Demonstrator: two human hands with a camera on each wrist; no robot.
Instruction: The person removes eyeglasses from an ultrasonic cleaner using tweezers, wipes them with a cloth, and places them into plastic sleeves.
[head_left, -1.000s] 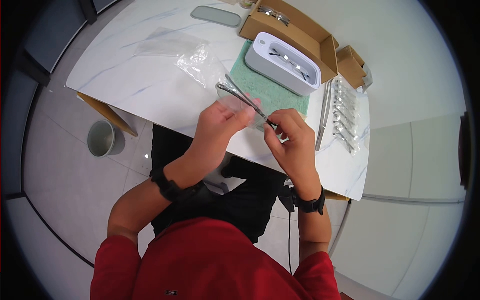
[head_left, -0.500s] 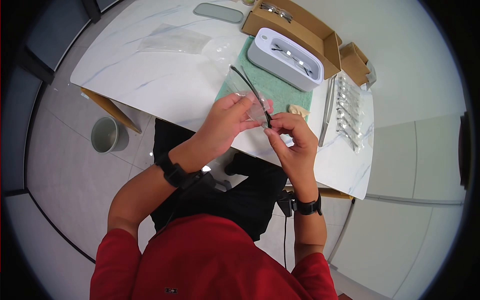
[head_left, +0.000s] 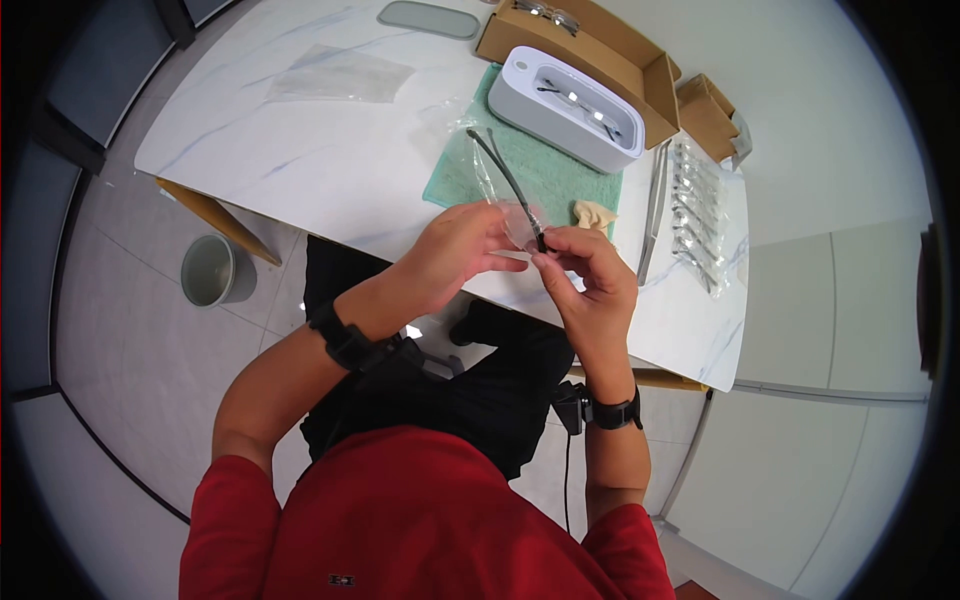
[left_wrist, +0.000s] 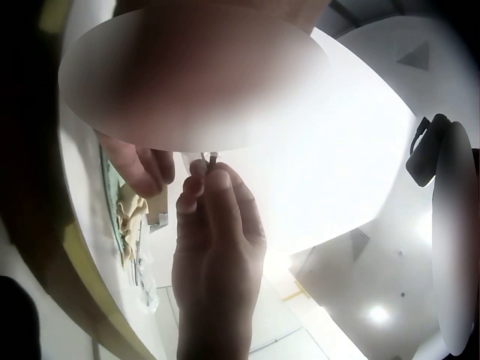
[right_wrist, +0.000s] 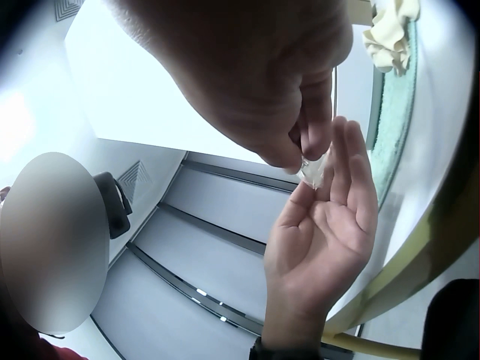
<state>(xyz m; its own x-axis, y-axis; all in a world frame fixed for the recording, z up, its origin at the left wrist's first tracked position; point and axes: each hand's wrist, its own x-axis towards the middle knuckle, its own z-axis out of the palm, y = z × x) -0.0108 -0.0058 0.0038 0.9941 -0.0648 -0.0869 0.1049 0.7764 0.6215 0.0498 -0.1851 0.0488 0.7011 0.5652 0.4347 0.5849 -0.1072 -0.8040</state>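
Note:
Between thumb and fingers, my right hand (head_left: 590,285) pinches the lower end of dark-armed glasses (head_left: 510,180), whose arms point up and away over the green towel (head_left: 455,180). Clear plastic film (head_left: 482,175) surrounds part of them; how far it encloses them I cannot tell. My left hand (head_left: 450,258) is beside the film at the left, fingers extended. In the right wrist view the left palm (right_wrist: 322,225) faces up, its fingers nearly straight beside a crumpled clear piece (right_wrist: 313,171) at the right fingertips. The lenses are hidden or too unclear to make out.
A white cleaner tub (head_left: 570,135) with glasses inside stands on the towel, before a cardboard box (head_left: 650,85). A cream cloth (head_left: 594,215), tweezers-like metal strips (head_left: 655,210) and several bagged glasses (head_left: 697,215) lie right. A flat plastic bag (head_left: 340,76) lies left.
The glasses have swung from a leftward slant to more upright. My left fingers have loosened from the film and straightened, while my right hand keeps its pinch. The cream cloth has come into fuller view.

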